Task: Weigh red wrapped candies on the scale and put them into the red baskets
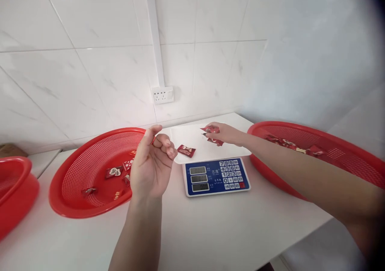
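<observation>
My right hand (224, 134) is closed on small red packets (214, 130) over the white pan (207, 150) of a digital scale. One more red packet (186, 150) lies flat at the left of the pan. The scale's blue panel (215, 176) has three small displays and a keypad facing me. Raised between the left basket and the scale is my left hand (153, 162), palm turned up, fingers loosely curled and apart, with nothing seen in it. Behind it, a red mesh basket (87, 154) holds several red packets (114, 172), partly hidden by the hand.
To the right, another red basket (261, 170) contains several packets (282, 142); my right forearm crosses over it. A further red basket (18, 199) stands at the far left. All rest on a white table (192, 227) against a tiled wall with a socket (163, 95).
</observation>
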The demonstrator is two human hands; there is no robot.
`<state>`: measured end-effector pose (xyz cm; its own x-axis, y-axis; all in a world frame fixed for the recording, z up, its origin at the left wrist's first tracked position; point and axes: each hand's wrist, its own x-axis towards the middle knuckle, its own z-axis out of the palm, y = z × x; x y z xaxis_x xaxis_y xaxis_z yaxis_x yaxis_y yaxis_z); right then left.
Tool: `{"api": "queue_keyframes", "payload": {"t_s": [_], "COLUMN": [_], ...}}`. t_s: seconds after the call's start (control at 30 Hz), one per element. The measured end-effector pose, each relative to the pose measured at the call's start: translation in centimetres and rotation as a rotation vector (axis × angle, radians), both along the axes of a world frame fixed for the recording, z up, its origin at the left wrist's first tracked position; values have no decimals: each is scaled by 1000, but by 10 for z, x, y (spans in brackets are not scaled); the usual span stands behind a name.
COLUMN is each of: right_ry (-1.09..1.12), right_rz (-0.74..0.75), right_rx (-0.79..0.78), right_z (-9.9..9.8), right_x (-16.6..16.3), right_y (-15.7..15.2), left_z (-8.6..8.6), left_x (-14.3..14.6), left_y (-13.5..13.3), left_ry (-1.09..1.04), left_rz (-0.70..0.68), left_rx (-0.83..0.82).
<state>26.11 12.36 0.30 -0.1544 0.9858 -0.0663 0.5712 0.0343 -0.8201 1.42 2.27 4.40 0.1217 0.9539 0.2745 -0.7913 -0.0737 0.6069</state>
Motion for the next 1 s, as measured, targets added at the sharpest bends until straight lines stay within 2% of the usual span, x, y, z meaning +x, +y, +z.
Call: {"api": "queue_keyframes", "payload": {"t_s": [0.23, 0.4, 0.53, 0.63, 0.77, 1.0], "right_ry": [-333, -429, -357, -224, 42, 195], "right_rz": [137, 121, 35, -4, 11, 54], "right_rx": [-29, 16, 43, 35, -6, -82], "right_z": [9, 11, 15, 16, 9, 6], "right_x": [1, 8, 11, 8, -4, -25], "right_y": [-10, -14, -15, -17, -16, -8], "left_z": [0, -2, -2, -1, 0, 0], "left_x": [0, -1, -1, 0, 2, 3], "left_y": [1, 1, -1, -2, -3, -3], "left_ry": [4, 4, 16, 32, 60, 73], "left_rz": [9, 1, 10, 16, 31, 32], "left_rx": [19, 36, 47, 40, 14, 9]}}
